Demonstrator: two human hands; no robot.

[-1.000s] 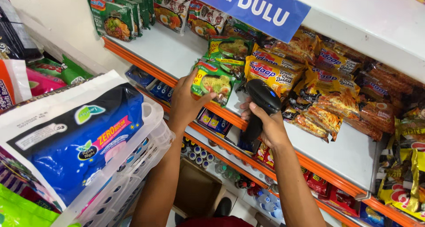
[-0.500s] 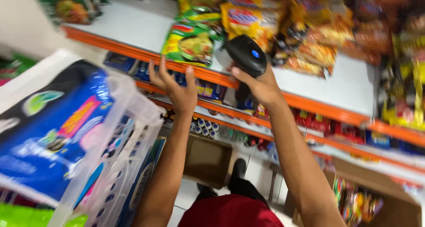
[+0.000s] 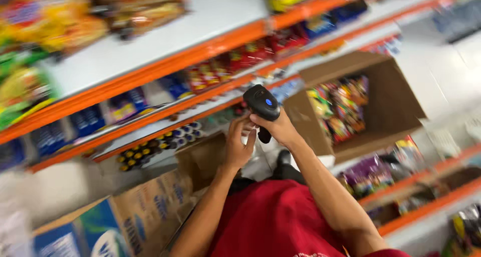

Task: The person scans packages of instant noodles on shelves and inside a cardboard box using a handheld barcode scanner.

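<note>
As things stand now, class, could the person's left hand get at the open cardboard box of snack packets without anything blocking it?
Probably yes. The left hand is empty beside the black handheld scanner gripped by the right hand. The open cardboard box lies beyond, so the right arm partly crosses its path.

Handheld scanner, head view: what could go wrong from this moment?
1. The right hand holds the black scanner by its handle above the floor, and the left hand only touches near it; a loose grip could mean a drop.
2. The frame is motion-blurred, so a scan aimed now might miss its target.
3. An open cardboard box of packets sits close by on the floor; a step that way might catch it.
</note>
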